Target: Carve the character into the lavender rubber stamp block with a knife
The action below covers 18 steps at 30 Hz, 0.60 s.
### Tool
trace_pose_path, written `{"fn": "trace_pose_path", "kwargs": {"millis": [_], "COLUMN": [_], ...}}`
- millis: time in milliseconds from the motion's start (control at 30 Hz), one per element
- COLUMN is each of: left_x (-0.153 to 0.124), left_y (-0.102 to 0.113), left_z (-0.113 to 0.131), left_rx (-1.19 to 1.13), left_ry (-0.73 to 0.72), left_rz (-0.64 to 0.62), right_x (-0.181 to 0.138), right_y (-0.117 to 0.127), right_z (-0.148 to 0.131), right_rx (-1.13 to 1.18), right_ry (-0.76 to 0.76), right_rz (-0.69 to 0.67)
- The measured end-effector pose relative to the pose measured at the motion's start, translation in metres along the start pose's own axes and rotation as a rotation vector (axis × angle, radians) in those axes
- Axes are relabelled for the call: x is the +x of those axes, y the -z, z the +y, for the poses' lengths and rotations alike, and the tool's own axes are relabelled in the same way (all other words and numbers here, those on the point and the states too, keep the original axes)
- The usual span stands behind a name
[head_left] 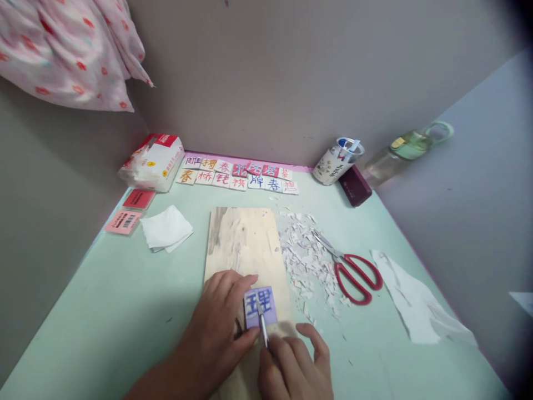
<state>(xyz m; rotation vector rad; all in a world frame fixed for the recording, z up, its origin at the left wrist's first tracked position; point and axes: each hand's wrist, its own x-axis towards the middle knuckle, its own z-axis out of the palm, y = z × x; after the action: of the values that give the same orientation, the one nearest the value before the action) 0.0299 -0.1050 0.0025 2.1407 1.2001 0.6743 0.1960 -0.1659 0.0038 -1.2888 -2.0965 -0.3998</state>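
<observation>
Purple block under the knife, partly cut

Nearest, the right hand (295, 369) is closed around a slim metal carving knife (264, 329), its blade tip on the purple block (267, 305). The left hand (222, 311) is clamped on the block's left side, thumb at the near edge, fingers toward the far corner. The block, a flat square, lies on the near part of a wooden board (245, 239), whose pale grain is rubbed and streaked. Pale patches among the blue brushed strokes suggest that cutting is partway; the smooth near strip appears uncut. To the board's right, thin, curled paper-white shavings (306, 255) lie in a loose heap, beside metal scissors (343, 259) with red looped handles; farther right lies a crumpled tissue (410, 300). Left of the board rests a folded white tissue (166, 229). Farthest, two rows of inscribed tiles (239, 183), flat and roughly square, seem to be finished pieces. A labelled cylindrical cup (331, 165) stands tilted to their right.
</observation>
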Motion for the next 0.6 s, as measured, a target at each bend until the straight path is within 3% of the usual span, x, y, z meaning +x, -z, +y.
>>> {"fn": "trace_pose_path", "kwargs": {"millis": [333,600], "left_x": [0.0007,0.0011], "left_y": [-0.0034,-0.0027], "left_z": [0.0004,0.0002], "left_rx": [0.064,0.046], "left_ry": [-0.03,-0.016], "left_rz": [0.063,0.04], "right_x": [-0.0044,-0.0088], "right_y": [-0.0027,0.0003], "right_z": [-0.0014,0.0025], "right_rx": [-0.004,0.008], "right_ry": [0.005,0.02], "right_rz": [-0.021,-0.056]}}
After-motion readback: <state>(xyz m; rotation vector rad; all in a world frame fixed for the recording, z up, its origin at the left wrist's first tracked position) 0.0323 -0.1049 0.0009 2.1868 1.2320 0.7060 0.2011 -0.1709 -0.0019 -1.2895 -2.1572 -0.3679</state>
